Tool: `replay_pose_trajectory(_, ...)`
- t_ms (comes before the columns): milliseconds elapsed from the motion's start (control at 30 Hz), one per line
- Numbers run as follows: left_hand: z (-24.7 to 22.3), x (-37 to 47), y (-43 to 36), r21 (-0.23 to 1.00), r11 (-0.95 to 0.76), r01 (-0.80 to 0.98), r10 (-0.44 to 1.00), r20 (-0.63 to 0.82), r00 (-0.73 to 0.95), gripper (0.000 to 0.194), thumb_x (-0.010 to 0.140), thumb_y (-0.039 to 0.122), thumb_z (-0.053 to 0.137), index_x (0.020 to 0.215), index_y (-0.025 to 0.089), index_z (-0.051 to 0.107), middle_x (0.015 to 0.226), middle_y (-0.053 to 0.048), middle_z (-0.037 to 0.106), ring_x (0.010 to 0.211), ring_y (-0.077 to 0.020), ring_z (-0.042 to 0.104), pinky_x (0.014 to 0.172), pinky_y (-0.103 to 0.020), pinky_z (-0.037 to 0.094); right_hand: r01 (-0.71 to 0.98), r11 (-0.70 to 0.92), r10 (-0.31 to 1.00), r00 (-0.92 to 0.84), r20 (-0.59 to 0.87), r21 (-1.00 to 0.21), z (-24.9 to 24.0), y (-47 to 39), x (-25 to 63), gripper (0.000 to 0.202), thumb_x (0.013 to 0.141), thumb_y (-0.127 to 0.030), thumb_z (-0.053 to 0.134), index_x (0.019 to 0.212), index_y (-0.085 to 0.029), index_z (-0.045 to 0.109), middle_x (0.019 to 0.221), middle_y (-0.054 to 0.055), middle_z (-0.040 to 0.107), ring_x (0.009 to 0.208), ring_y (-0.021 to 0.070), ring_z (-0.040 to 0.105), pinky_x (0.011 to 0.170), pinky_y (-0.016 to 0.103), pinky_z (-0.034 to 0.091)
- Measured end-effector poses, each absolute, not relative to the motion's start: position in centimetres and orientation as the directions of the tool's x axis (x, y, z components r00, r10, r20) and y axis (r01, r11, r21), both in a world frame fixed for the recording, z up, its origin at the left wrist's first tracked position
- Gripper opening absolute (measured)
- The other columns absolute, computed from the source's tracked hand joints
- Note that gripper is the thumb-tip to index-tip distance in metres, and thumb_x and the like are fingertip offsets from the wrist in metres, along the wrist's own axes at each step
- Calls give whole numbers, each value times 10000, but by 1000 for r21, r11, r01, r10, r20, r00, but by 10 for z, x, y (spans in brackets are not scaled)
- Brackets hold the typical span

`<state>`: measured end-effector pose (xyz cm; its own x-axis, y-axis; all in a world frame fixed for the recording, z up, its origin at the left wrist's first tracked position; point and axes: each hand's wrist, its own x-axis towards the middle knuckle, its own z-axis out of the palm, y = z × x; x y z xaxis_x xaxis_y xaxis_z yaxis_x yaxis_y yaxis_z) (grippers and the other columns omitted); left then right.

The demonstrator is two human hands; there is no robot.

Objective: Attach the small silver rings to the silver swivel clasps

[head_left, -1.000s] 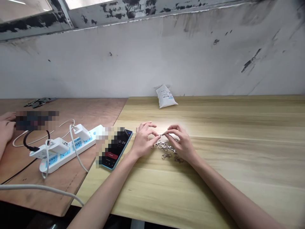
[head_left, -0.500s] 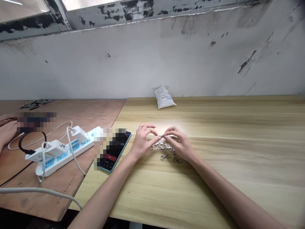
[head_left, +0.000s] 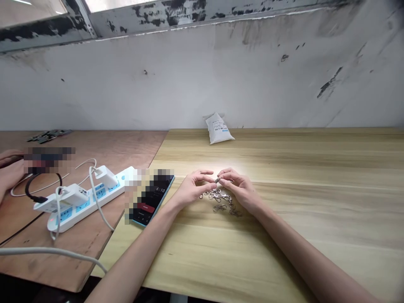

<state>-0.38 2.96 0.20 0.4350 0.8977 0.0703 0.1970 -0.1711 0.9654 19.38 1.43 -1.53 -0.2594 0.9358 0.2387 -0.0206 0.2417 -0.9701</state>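
Between my two hands is a small metal clasp (head_left: 217, 180), held just above the light wooden table. My right hand (head_left: 237, 188) pinches it between thumb and fingertips. My left hand (head_left: 193, 188) has its thumb tip against the clasp's left side, with the other fingers curved above it. Below and between the hands lies a loose pile of silver metal clasps with rings (head_left: 224, 197), partly hidden by my right hand. One clasp (head_left: 219, 208) rests at the pile's near side.
A phone (head_left: 153, 200) lies left of my left hand. Farther left are a white power strip (head_left: 91, 202) with chargers and cables, and another person's hand (head_left: 12, 170). A white packet (head_left: 219, 128) rests near the wall.
My left hand has turned slightly; its fingers have lowered and extended toward my right hand, and its thumb has moved right against the clasp. My right hand has barely moved.
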Motion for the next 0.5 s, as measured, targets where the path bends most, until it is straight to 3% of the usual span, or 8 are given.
replay_pose_trajectory(167,7,-3,29,965,-211,155,851,103,515,195,886,374,620,903,251,770,1124,-85,700,1332,-232,465,1000,-387,512,-31,230,931,-284,230,-973,-13,13,193,300,830,-501,644,837,-209,713,1019,59,562,913,178,585,782,333,518)
replay_pose_trajectory(267,8,-4,28,967,-201,154,860,99,500,175,864,372,650,841,244,767,1027,-90,726,1327,-244,472,953,-392,533,-35,230,930,-284,231,-972,-14,13,193,300,826,-504,648,841,-211,710,1023,58,562,904,179,583,770,334,516)
replay_pose_trajectory(400,5,-4,29,970,-173,169,909,92,406,171,788,359,726,775,190,740,1228,-116,644,1192,-269,589,891,-394,541,-50,223,934,-275,228,-973,-17,13,193,258,832,-460,655,841,-208,710,1012,51,562,865,161,584,740,309,509)
replay_pose_trajectory(500,4,-5,29,903,-325,280,912,221,346,110,776,299,741,746,197,714,1227,-84,644,1165,-242,591,984,-434,473,-34,212,945,-246,213,-977,-18,14,193,253,833,-450,650,831,-203,703,983,44,562,818,148,585,721,303,515)
